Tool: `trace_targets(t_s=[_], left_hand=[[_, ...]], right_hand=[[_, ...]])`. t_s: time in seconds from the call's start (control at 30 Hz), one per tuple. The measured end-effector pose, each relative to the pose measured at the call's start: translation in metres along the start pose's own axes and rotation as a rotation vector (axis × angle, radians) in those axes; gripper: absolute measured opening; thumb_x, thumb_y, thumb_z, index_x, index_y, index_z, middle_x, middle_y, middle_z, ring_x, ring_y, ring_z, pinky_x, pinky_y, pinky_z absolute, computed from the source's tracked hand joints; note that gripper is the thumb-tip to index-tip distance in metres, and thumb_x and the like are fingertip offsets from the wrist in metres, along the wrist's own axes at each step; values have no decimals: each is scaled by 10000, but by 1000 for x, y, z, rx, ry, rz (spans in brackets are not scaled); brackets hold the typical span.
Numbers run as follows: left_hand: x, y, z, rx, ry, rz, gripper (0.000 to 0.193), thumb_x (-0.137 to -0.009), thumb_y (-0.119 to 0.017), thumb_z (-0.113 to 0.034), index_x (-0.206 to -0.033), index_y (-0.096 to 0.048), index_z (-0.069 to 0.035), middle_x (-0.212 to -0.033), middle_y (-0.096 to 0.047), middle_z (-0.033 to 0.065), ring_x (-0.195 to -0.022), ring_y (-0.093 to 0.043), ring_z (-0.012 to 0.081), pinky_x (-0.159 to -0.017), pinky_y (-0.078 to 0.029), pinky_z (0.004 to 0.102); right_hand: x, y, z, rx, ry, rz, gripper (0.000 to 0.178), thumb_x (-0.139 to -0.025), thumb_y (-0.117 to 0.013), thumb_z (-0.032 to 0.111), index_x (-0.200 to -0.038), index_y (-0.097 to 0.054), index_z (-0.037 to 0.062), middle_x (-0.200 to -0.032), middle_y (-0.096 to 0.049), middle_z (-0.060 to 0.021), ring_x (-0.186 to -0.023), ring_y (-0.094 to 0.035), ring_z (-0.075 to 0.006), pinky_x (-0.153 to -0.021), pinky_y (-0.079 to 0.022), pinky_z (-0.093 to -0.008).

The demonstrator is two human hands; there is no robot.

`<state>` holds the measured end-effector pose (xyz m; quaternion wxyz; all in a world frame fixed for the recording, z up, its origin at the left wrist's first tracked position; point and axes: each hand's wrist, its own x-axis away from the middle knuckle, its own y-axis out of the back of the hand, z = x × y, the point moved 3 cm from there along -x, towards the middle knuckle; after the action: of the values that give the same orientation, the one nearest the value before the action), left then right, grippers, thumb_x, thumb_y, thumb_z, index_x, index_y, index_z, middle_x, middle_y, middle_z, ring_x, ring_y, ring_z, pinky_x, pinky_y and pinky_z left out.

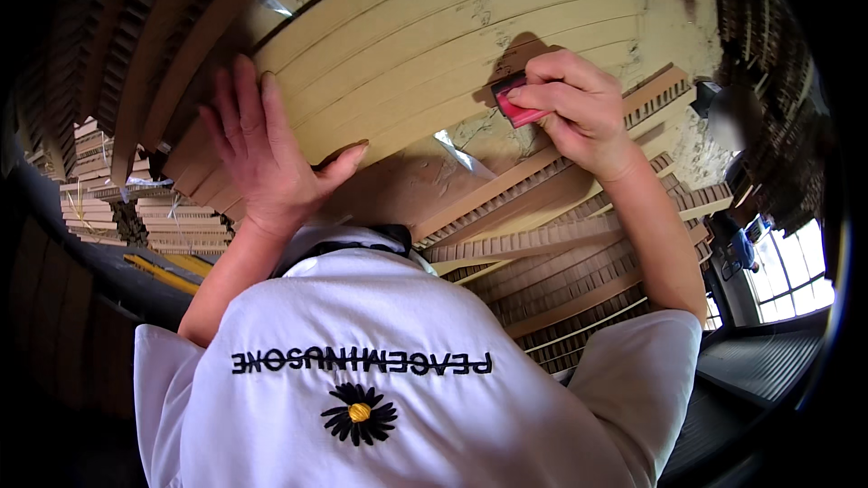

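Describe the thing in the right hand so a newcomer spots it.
Find the broad spread of pale strips at top centre. Towards its right side, the right hand grips a small block. Its bright pinkish red sets it apart from the pale strips nearby.

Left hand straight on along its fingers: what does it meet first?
Probably the long brown cardboard strips at upper left, ahead of the left hand; depth there is unclear, so it could miss them.
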<state>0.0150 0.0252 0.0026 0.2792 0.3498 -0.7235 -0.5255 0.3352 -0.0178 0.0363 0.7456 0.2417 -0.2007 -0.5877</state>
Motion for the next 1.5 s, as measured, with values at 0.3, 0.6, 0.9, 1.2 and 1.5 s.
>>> trace_targets(t_s=[0.3, 0.6, 0.9, 1.2, 1.5], left_hand=[[-8, 3, -5, 28, -30, -41, 1062, -782, -733, -631, -1474, -348, 77, -1615, -257, 275, -1508, -208, 457, -1211, -134, 634], [-21, 24, 17, 224, -86, -2, 801, -809, -779, -495, -1338, -524, 49, -1389, -517, 231, -1259, -508, 411, -1055, -430, 508], [-54, 34, 53, 680, -120, 373, 639, -821, -808, -407, -1275, -574, -23, -1257, -594, 229, -1148, -606, 386, -992, -496, 443], [-63, 61, 55, 842, -105, 601, 811, -826, -808, -167, -1473, -331, -58, -1292, -598, 218, -1205, -582, 303, -1047, -448, 386], [-151, 225, 94, 88, -574, -401, 607, -850, -698, -75, -1418, -499, 5, -1416, -524, 226, -1283, -493, 426, -1110, -397, 489]], right_hand=[[12, 27, 46, -728, -494, -756, 147, -909, -726, 23, -1048, -737, 68, -1065, -702, -40, -956, -668, -162, -837, -532, -315], [68, -176, 138, -1455, -775, -1134, 424, -1018, -632, 312, -1416, -553, 192, -1433, -576, 66, -1259, -527, -124, -1105, -314, -474], [56, -228, 140, -1563, -459, -1199, 614, -962, -703, 297, -1523, -476, 189, -1517, -502, 82, -1317, -457, -156, -1139, -252, -504], [25, -227, 147, -1575, -395, -1306, 564, -973, -692, 223, -1493, -479, 166, -1556, -469, -14, -1393, -426, -210, -1164, -275, -505], [-117, -148, 181, -1561, -111, -1286, 446, -905, -752, 93, -1323, -623, 6, -1318, -629, -84, -1018, -637, -144, -870, -502, -290]])
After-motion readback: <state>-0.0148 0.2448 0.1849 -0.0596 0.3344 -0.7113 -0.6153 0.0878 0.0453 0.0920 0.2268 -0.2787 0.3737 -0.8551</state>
